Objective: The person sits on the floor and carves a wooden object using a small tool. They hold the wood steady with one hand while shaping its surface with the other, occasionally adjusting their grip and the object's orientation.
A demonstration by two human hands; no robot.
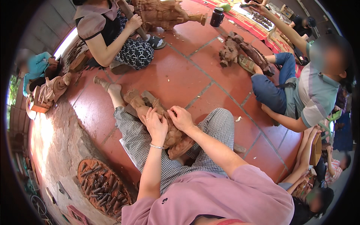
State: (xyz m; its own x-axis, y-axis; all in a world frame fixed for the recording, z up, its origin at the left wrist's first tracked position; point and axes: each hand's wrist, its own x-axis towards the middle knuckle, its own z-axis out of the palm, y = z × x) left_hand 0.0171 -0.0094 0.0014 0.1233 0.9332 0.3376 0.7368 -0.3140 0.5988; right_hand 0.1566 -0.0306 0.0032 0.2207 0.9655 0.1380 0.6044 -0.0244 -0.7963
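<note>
A carved reddish-brown wooden figure (173, 137) lies slantwise between my legs, its far end beside my left shin. My left hand (155, 124) rests on the middle of it with bent fingers, and a thin bracelet circles that wrist. Close by on the right, my right hand (181, 119) has its fingertips pinched together against the carving. The two sets of fingertips nearly meet. Whatever sits between them, if anything, is too small to make out. A darker wooden block (131, 110) shows beside the figure's far end.
At lower left, a round sawdust-filled tray (89, 163) holds several chisels. A person with a mallet (131, 18) sits ahead by a large carving (165, 15). Another sits right, beside a dark carving (249, 52). A black mug (217, 17) stands near the red mat (243, 23).
</note>
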